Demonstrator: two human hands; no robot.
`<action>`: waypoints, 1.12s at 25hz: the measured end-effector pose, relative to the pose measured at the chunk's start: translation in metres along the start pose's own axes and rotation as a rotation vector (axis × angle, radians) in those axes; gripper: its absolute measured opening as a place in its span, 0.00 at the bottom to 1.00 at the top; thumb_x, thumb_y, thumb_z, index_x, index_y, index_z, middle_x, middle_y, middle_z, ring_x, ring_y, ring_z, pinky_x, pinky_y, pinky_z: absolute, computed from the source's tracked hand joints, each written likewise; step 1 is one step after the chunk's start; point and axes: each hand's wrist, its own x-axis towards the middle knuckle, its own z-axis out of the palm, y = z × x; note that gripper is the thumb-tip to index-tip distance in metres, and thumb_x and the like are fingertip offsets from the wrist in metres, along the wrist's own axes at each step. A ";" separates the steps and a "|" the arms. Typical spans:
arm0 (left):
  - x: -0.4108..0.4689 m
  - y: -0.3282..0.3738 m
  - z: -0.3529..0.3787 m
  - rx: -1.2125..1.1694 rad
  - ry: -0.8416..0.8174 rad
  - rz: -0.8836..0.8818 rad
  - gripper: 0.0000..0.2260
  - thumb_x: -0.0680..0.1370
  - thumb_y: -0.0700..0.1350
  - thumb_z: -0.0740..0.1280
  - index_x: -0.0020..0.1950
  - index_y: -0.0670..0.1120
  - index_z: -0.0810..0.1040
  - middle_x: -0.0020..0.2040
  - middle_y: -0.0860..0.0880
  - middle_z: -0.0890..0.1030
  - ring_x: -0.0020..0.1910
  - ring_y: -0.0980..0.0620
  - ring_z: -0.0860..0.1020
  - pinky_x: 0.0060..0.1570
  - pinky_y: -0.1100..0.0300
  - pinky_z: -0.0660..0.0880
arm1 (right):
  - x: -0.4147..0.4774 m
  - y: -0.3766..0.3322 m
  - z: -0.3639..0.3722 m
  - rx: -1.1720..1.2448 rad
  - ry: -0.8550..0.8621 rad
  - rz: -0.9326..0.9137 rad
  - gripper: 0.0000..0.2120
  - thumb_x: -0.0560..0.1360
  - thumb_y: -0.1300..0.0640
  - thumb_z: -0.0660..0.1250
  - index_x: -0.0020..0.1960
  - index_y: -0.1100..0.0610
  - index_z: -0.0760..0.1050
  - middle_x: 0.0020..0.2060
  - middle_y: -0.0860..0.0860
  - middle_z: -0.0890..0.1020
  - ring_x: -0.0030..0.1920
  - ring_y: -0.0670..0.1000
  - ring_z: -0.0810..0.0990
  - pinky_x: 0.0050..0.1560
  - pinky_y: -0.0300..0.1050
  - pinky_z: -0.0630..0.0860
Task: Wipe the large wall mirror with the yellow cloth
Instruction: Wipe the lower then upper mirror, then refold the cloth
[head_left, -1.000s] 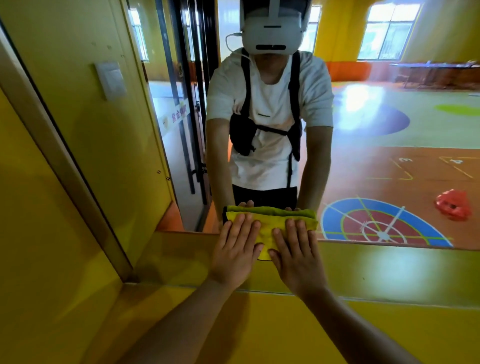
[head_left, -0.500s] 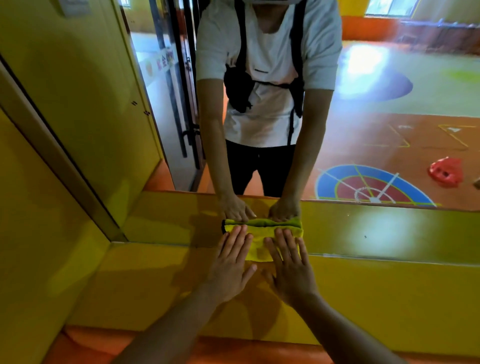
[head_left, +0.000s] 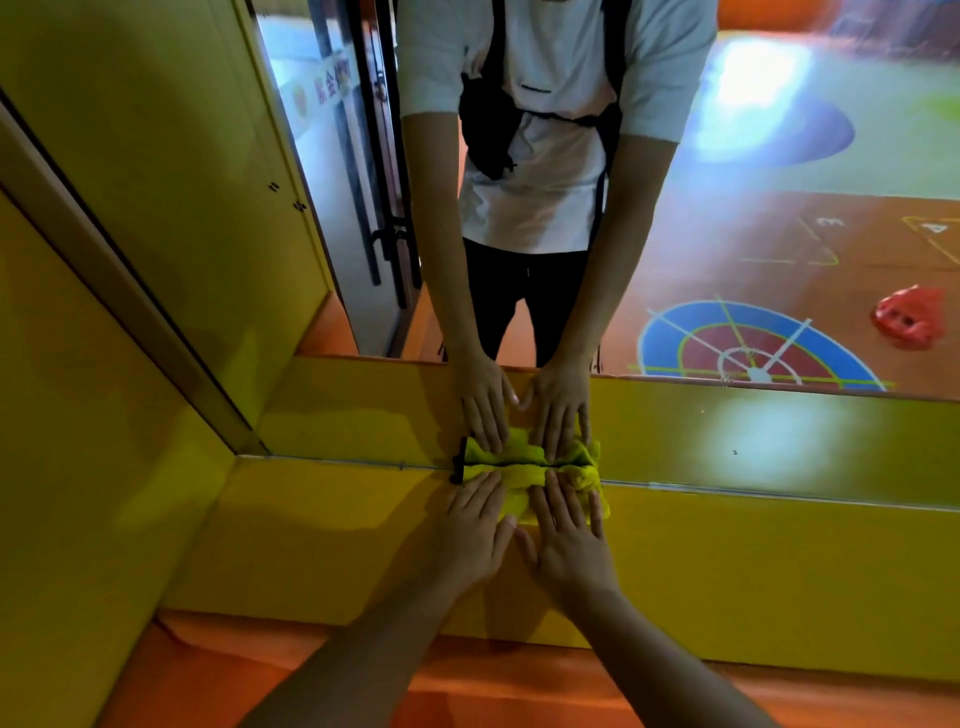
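Yellow cloth (head_left: 515, 500), folded into a crumpled band with a black trim at its left end, lies pressed flat at the lower edge of the large wall mirror (head_left: 727, 234). Most of the fabric sits on the glossy yellow padded wall panel (head_left: 779, 571) just below the glass, and its upper fold touches the mirror's bottom edge, where it meets its own reflection. Left hand (head_left: 475, 525) and right hand (head_left: 566, 540) lie side by side on the cloth, palms down and fingers straight and slightly spread. Neither hand is curled round the fabric; both only press it against the surface. A dull metal frame strip (head_left: 130, 291) runs diagonally along the mirror's left side, and an orange strip (head_left: 467, 691) borders the panel from below. The glass reflects a person in a white T-shirt (head_left: 550, 197) with black straps, a blue and red target marking (head_left: 753, 348) on the floor, and a red crumpled bag (head_left: 909, 322) beside it.
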 end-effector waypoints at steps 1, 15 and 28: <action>0.001 0.004 -0.002 -0.033 0.049 -0.026 0.25 0.86 0.55 0.50 0.66 0.42 0.79 0.64 0.45 0.81 0.66 0.48 0.74 0.63 0.51 0.74 | 0.002 0.000 -0.004 0.009 0.003 -0.003 0.32 0.83 0.37 0.48 0.72 0.56 0.75 0.73 0.57 0.75 0.74 0.57 0.72 0.72 0.59 0.61; -0.035 -0.021 -0.100 0.137 0.122 -0.067 0.10 0.67 0.46 0.67 0.46 0.54 0.80 0.39 0.53 0.80 0.40 0.50 0.81 0.49 0.53 0.71 | -0.002 -0.062 -0.082 0.049 0.226 -0.317 0.13 0.68 0.53 0.67 0.53 0.48 0.74 0.41 0.48 0.78 0.43 0.55 0.79 0.49 0.49 0.66; 0.077 -0.085 -0.389 0.146 0.771 -0.024 0.13 0.81 0.41 0.66 0.65 0.48 0.81 0.64 0.44 0.77 0.59 0.42 0.74 0.58 0.52 0.75 | 0.140 -0.212 -0.338 -0.138 1.011 -0.577 0.09 0.80 0.59 0.69 0.59 0.57 0.80 0.57 0.57 0.81 0.51 0.59 0.75 0.52 0.54 0.70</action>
